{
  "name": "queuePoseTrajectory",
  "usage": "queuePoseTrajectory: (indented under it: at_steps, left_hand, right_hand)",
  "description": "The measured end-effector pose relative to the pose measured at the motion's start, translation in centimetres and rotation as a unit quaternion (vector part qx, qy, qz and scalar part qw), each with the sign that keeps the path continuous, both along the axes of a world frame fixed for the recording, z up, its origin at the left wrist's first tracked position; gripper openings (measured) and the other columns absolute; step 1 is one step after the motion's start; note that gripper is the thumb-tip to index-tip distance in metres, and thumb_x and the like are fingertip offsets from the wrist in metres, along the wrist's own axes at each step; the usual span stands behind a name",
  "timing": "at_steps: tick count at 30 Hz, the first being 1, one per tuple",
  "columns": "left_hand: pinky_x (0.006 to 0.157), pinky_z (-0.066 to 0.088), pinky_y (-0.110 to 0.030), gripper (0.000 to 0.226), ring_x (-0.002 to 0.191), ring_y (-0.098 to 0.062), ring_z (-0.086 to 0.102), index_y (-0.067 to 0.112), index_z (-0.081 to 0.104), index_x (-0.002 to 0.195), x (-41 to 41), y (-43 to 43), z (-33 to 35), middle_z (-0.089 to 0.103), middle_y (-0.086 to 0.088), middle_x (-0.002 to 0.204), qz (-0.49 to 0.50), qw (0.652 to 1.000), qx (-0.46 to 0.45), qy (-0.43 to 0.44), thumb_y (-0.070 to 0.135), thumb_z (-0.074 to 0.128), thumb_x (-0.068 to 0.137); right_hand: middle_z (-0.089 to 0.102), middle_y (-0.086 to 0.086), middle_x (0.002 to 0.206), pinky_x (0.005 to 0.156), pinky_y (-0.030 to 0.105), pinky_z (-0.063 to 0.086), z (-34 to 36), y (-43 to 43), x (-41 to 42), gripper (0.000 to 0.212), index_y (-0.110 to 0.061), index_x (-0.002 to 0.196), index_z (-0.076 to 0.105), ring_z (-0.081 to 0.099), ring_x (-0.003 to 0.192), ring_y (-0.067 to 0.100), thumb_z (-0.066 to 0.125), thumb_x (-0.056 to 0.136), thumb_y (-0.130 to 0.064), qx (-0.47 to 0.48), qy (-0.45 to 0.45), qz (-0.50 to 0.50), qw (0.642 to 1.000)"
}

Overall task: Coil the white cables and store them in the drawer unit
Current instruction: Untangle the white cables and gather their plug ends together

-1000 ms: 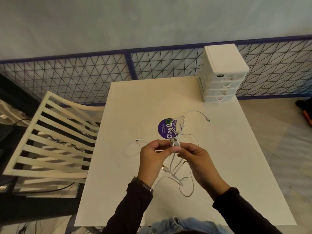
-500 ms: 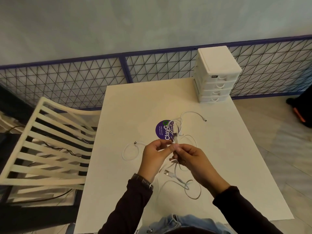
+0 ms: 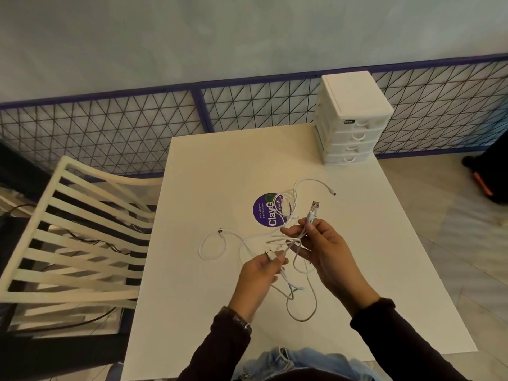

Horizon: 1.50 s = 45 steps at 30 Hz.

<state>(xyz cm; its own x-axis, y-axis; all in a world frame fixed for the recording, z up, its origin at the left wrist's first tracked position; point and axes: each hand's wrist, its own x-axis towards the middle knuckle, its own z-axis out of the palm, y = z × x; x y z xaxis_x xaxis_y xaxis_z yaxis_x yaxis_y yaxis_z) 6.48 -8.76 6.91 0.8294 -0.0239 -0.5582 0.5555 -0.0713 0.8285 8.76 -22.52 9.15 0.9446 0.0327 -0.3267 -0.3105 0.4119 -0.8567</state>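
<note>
White table [image 3: 220, 166]: drawer unit [image 3: 354, 133] at far right corner; round purple sticker [image 3: 262, 213] mid-surface; loose cables [image 3: 221, 231] beside and across sticker.

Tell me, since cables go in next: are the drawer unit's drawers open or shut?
Shut: all four drawer fronts of the drawer unit sit flush with one another, none pulled out.

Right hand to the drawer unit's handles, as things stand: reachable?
Probably yes. Between the right hand and the drawer unit only a loose cable end lies on the table, and the drawer fronts face the person. But that hand grips a white cable, so it would arrive loaded.
</note>
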Motion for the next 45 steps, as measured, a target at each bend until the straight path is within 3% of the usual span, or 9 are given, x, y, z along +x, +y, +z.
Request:
queuePoseTrajectory:
  at_steps: [8,14,18,24,27,31,37,42,45]
  left_hand:
    - [0.066,0.054,-0.016,0.018,0.063,-0.006,0.07,0.009,0.06,0.089,2.9,4.6,1.3,0.074,0.002,0.064,0.201,0.97,-0.099,-0.093,0.016,0.045,0.096]
    - [0.072,0.058,-0.023,0.016,0.071,-0.008,0.071,0.022,0.062,0.089,4.5,11.8,3.4,0.075,0.001,0.078,0.328,0.932,-0.047,-0.148,0.033,0.051,0.092]
    - [0.07,0.058,-0.019,0.013,0.071,-0.007,0.071,0.021,0.066,0.088,5.1,11.5,4.2,0.075,0.003,0.073,0.313,0.934,-0.045,-0.165,0.03,0.057,0.089]
    - [0.065,0.055,-0.013,0.009,0.059,-0.001,0.065,0.002,0.07,0.088,3.8,4.9,4.1,0.072,0.008,0.061,0.18,0.97,-0.044,-0.155,0.002,0.067,0.08]
    - [0.065,0.057,-0.017,0.023,0.057,-0.005,0.064,0.014,0.071,0.09,2.9,3.2,4.1,0.071,0.011,0.062,0.124,0.976,-0.03,-0.177,-0.004,0.068,0.076]
    - [0.066,0.057,-0.019,0.037,0.056,-0.008,0.064,0.034,0.068,0.089,2.2,2.0,4.6,0.071,0.015,0.068,0.093,0.973,0.005,-0.211,0.001,0.072,0.074]
    - [0.063,0.058,-0.025,0.043,0.06,-0.006,0.064,0.029,0.065,0.107,1.7,0.2,5.2,0.069,0.015,0.072,0.059,0.971,-0.009,-0.23,0.001,0.072,0.074]
    - [0.067,0.059,-0.031,0.04,0.073,-0.002,0.064,0.04,0.069,0.09,1.6,-0.1,4.5,0.07,0.019,0.075,0.072,0.973,0.0,-0.218,0.003,0.071,0.076]
    - [0.075,0.054,-0.021,0.035,0.077,0.0,0.065,0.04,0.069,0.086,1.5,0.0,4.3,0.072,0.02,0.075,0.086,0.967,0.038,-0.237,0.007,0.073,0.075]
  right_hand:
    - [0.057,0.001,0.066,0.067,0.021,0.051,-0.8,-1.5,0.4,0.018,-0.012,0.091,0.059,0.062,0.068,0.017,0.043,0.097,-0.009,-0.102,-0.062,-0.028,0.993]
    - [0.05,-0.001,0.067,0.071,0.028,0.046,-1.3,-5.6,1.1,0.014,-0.014,0.094,0.059,0.054,0.057,0.007,0.046,0.096,-0.011,-0.266,-0.08,-0.098,0.956]
    - [0.054,0.0,0.068,0.077,0.036,0.046,-1.2,-6.8,1.8,0.014,-0.008,0.101,0.056,0.06,0.067,0.02,0.043,0.097,-0.013,-0.342,-0.074,-0.072,0.934]
    - [0.056,0.001,0.069,0.074,0.037,0.049,-0.8,-3.6,1.0,0.013,-0.013,0.091,0.053,0.059,0.065,0.021,0.042,0.098,-0.01,-0.237,-0.086,-0.002,0.968]
    - [0.047,0.0,0.067,0.068,0.028,0.047,-0.8,-2.1,0.1,0.014,-0.012,0.09,0.049,0.047,0.063,0.018,0.038,0.098,-0.008,-0.145,-0.081,0.029,0.986]
    - [0.05,-0.015,0.061,0.07,0.031,0.046,-1.1,-0.8,-0.8,0.018,-0.014,0.09,0.05,0.047,0.057,0.006,0.038,0.098,-0.004,-0.14,-0.078,0.049,0.986]
    - [0.041,-0.004,0.053,0.058,0.025,0.048,0.1,0.3,-0.9,0.024,-0.009,0.086,0.062,0.042,0.05,0.012,0.041,0.098,-0.01,-0.117,-0.053,0.045,0.991]
    - [0.058,0.009,0.062,0.065,0.03,0.058,0.6,0.6,-1.1,0.02,0.005,0.088,0.067,0.062,0.061,0.022,0.053,0.092,-0.008,-0.102,-0.041,0.026,0.994]
    - [0.072,0.015,0.075,0.07,0.033,0.06,0.4,0.5,-1.1,0.018,0.002,0.094,0.072,0.071,0.076,0.027,0.059,0.088,-0.01,-0.093,-0.006,0.017,0.995]
